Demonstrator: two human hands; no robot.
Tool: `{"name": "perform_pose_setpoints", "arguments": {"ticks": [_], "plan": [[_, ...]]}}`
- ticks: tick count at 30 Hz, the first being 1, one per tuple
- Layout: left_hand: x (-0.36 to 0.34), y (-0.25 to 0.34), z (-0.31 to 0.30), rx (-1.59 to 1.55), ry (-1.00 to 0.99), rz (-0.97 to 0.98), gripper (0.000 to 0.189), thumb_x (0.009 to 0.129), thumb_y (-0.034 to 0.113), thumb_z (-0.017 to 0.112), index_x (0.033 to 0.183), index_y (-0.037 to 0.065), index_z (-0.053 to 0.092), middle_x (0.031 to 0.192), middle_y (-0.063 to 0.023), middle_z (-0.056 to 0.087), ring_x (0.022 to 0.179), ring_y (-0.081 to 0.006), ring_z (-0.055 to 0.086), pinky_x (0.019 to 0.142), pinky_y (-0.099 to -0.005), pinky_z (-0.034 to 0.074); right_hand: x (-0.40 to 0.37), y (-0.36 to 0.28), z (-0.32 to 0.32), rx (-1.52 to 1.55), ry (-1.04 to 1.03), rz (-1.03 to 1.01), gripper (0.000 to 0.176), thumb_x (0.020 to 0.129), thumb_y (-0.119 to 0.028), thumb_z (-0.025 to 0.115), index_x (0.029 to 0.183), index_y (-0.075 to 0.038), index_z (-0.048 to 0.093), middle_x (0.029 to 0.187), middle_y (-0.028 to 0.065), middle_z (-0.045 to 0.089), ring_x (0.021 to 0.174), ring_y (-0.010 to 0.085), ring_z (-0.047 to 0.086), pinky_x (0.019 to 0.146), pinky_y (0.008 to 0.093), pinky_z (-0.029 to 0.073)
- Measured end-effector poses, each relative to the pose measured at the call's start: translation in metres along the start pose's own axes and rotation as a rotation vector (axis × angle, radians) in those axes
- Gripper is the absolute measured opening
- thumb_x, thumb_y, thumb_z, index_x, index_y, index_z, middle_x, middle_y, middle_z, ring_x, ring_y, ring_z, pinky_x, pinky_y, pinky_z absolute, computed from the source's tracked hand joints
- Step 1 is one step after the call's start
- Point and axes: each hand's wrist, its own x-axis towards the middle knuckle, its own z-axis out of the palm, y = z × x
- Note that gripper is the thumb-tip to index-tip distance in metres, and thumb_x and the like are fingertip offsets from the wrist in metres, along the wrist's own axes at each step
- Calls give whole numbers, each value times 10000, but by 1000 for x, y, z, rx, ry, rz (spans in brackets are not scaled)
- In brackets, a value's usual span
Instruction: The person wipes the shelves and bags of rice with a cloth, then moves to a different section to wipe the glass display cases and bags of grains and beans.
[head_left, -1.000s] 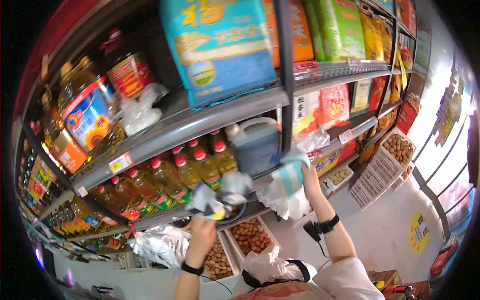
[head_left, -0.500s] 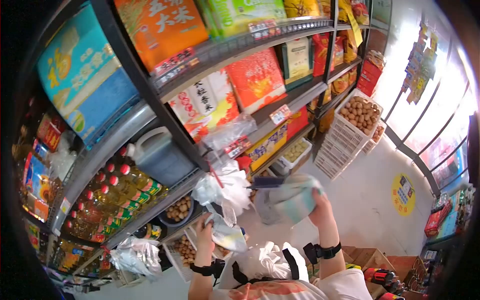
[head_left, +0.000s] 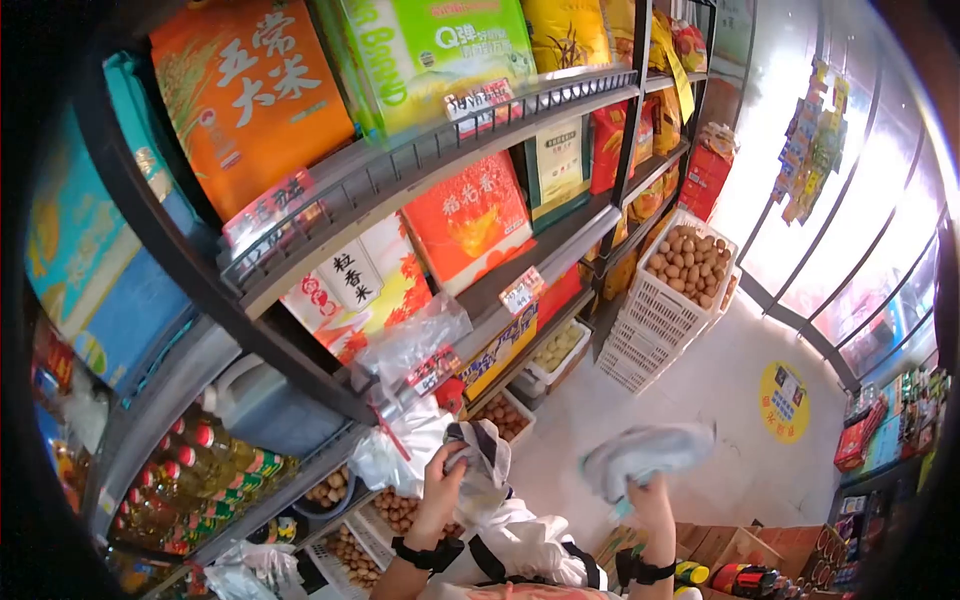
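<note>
My left hand is closed on a crumpled grey cloth with a dark striped edge. This cloth hangs in front of my body, beside white plastic bags at the shelf's end. Over the floor to the right, my right hand grips a pale blue-grey cloth, which is spread sideways and smeared by motion. The two cloths are apart from each other. Black straps circle both wrists.
Shelves on the left carry rice packs and oil bottles. Ahead stand stacked white crates topped with eggs. Egg baskets sit low at left. Cardboard boxes lie near my right arm.
The view has shifted, with the shelves moving left. The right cloth has swung lower and flattened out. A grey, dark-striped cloth now shows in my left hand where a pale cloth was visible.
</note>
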Motion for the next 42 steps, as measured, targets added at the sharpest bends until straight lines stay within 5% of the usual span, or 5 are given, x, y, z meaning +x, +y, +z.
{"name": "perform_pose_setpoints", "arguments": {"ticks": [10, 17, 26, 36, 42], "plan": [[79, 69, -17, 420, 52, 342, 228, 848, 14, 552, 1073, -23, 544, 929, -118, 616, 732, -166, 592, 635, -248, 456, 104, -97, 33, -454, 354, -174, 488, 684, 77, 465, 1150, -47, 541, 994, 189, 574, 896, 346, 581, 781, 376, 465], [111, 69, -49, 333, -5, 359, 453, 783, -102, 442, 1224, 3, 425, 1104, -142, 542, 1030, -193, 523, 892, -278, 394, 171, -144, 85, 972, 0, 147, 468, 831, 119, 394, 1241, -93, 468, 1173, 91, 512, 1039, 196, 546, 839, 342, 492], [91, 103, -23, -237, 82, 408, 748, 796, 231, 663, 1363, -18, 244, 1327, -128, 347, 1246, -217, 327, 1050, -322, 229, 215, -165, 76, 969, -353, -28, 426, 833, -30, 442, 1249, 64, 445, 1236, 156, 516, 1126, 229, 529, 959, 343, 419], [83, 149, 23, 447, 1616, 1020, 754, 816, 86, 656, 1361, -23, 147, 1354, -210, 254, 1244, -288, 305, 1044, -443, 215, 334, -147, 28, 1355, -507, 133, 443, 893, -242, 474, 1290, -48, 445, 1234, 132, 516, 1142, 260, 508, 895, 408, 462], [130, 225, 27, 713, 1706, 1233, 788, 814, 33, 645, 1408, -2, 129, 1399, -232, 192, 1254, -324, 305, 1055, -431, 236, 388, -88, -20, 1533, -377, 424, 436, 839, -131, 497, 1257, -20, 445, 1104, 88, 564, 898, 266, 599, 808, 409, 497]]}}
